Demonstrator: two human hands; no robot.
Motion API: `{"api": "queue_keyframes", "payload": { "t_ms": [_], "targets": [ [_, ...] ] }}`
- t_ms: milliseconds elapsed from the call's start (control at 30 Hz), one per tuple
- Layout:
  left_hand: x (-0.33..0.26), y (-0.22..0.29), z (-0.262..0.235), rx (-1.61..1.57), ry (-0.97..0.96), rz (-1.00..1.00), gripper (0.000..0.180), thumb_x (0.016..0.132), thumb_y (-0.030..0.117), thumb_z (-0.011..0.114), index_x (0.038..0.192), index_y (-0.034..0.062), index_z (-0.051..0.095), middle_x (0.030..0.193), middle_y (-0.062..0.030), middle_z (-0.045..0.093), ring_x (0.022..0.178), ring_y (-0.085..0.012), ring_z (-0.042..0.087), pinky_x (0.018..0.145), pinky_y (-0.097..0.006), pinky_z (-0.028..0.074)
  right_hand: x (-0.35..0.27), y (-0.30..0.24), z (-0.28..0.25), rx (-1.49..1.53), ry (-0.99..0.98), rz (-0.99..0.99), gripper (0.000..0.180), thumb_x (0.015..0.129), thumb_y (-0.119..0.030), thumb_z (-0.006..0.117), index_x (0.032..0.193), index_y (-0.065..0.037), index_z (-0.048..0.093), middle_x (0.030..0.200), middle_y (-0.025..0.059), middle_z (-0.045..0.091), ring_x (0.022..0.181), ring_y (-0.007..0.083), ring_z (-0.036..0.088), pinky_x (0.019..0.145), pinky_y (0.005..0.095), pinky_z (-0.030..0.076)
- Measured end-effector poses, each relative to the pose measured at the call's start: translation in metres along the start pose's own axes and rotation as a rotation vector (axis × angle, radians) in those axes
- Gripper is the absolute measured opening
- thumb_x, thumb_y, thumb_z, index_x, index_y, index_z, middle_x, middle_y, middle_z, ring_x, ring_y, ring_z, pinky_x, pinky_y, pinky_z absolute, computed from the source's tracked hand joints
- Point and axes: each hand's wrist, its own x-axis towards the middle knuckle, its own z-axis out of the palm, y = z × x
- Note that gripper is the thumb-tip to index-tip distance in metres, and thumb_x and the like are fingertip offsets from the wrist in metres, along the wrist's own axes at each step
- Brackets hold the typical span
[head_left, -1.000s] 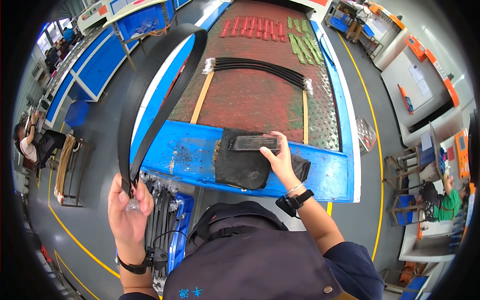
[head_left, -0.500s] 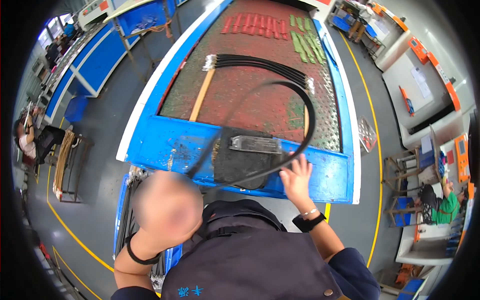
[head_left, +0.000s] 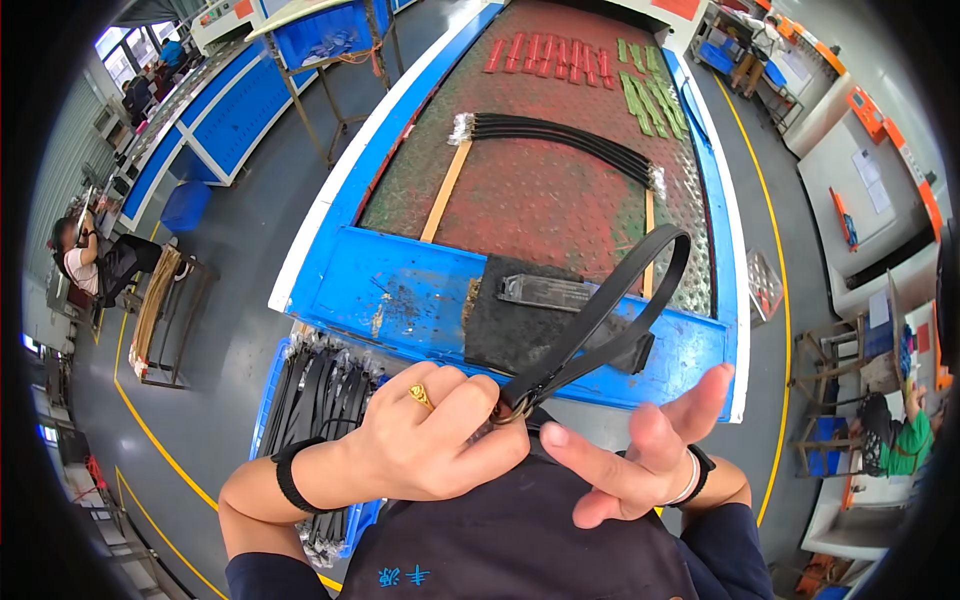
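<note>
A black belt is bent into a narrow loop that rises over the blue bench edge. My left hand is closed in a fist round its two ends, where a metal buckle shows in part. My right hand hovers just to the right of the buckle, fingers spread and nothing in them. Behind the loop, a dark oblong block rests on a black pad lying on the blue ledge.
Several black straps with wrapped ends lie across two wooden strips on the reddish bed. Red pieces and green pieces lie farther back. At lower left, a blue crate holds many black straps. People sit at both sides.
The belt has gone from a wide, blurred loop to a narrow one in my left fist. My right hand has come off the bench edge toward my body.
</note>
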Motion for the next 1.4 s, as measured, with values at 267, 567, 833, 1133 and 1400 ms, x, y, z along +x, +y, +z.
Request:
{"api": "queue_keyframes", "payload": {
  "t_ms": [267,567,833,1133,1400],
  "targets": [
    [-0.004,0.002,-0.004,0.004,0.016,0.006,0.012,0.062,0.009,0.062,0.062,0.0152,0.051,0.071,-0.0017,0.044,0.050,-0.0087,0.039,0.043,-0.021,0.030,0.004,-0.012,0.009,0.137,-0.010,0.144,0.051,0.085,-0.054,0.038,0.107,-0.019,0.067,0.133,0.0005,0.043,0.131,0.0401,0.014,0.103,0.0597,-0.006],
    [-0.005,0.001,0.000,0.009,0.032,0.043,0.012,0.061,0.009,0.061,0.062,0.0156,0.051,0.067,-0.0003,0.041,0.050,-0.0091,0.036,0.043,-0.021,0.027,0.007,-0.002,0.004,0.137,0.014,-0.042,0.057,0.091,-0.056,0.026,0.100,-0.020,0.070,0.145,0.0101,0.023,0.135,0.0414,0.004,0.107,0.0535,-0.002],
    [-0.003,0.002,0.000,-0.003,0.023,0.069,0.012,0.060,0.011,0.061,0.061,0.0150,0.050,0.068,-0.0008,0.043,0.050,-0.0095,0.037,0.044,-0.022,0.028,0.009,-0.010,0.004,0.224,-0.030,0.161,0.053,0.088,-0.053,0.034,0.104,-0.015,0.068,0.130,0.0018,0.047,0.130,0.0400,0.020,0.105,0.0560,-0.003],
    [-0.008,0.001,-0.003,-0.058,-0.038,0.012,0.013,0.059,0.009,0.062,0.062,0.0135,0.050,0.069,-0.0021,0.044,0.051,-0.0108,0.041,0.044,-0.022,0.032,-0.001,0.021,-0.007,0.526,0.396,0.283,0.056,0.093,-0.051,0.022,0.119,-0.012,0.055,0.146,0.0185,0.013,0.135,0.0390,0.009,0.109,0.0496,0.005],
    [-0.018,-0.020,-0.023,-0.346,-0.062,-0.249,0.013,0.049,0.004,0.060,0.061,0.0071,0.056,0.069,-0.0047,0.047,0.046,-0.0170,0.043,0.041,-0.027,0.033,-0.151,0.066,0.064,-0.076,-0.220,0.838,0.042,0.091,-0.033,0.040,0.122,-0.007,0.054,0.141,0.0146,0.031,0.133,0.0363,0.019,0.106,0.0543,0.009]
  ]
}}
